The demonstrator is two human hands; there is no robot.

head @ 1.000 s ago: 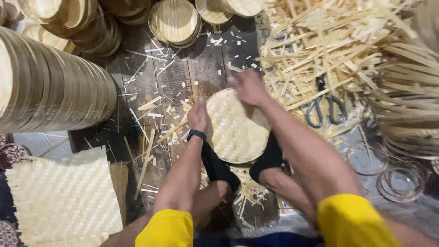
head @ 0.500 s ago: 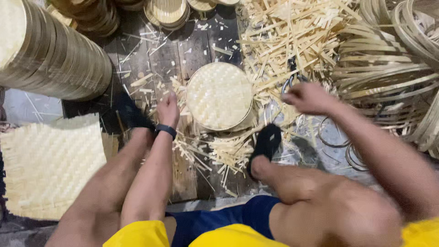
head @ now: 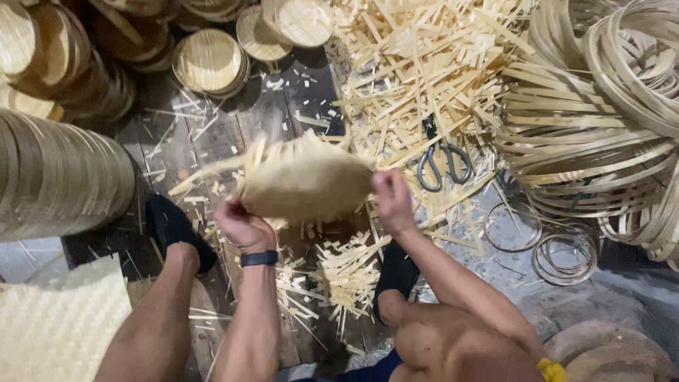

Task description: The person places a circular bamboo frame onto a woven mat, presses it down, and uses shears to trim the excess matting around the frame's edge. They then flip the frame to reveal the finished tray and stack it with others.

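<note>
In the head view I am seeing the left hand (head: 242,225), a dark band on its wrist, gripping the near left edge of a woven bamboo disc (head: 305,180), while the right hand (head: 391,199) is pinching the disc's right edge; the disc is being held tilted and blurred above the plank floor (head: 283,113), between the person's two dark shoes. Scissors (head: 440,164) are lying just right of the right hand on the pile of bamboo offcuts (head: 424,64), with stacked round trays (head: 60,180) to the left and coiled bamboo hoops (head: 608,120) to the right.
</note>
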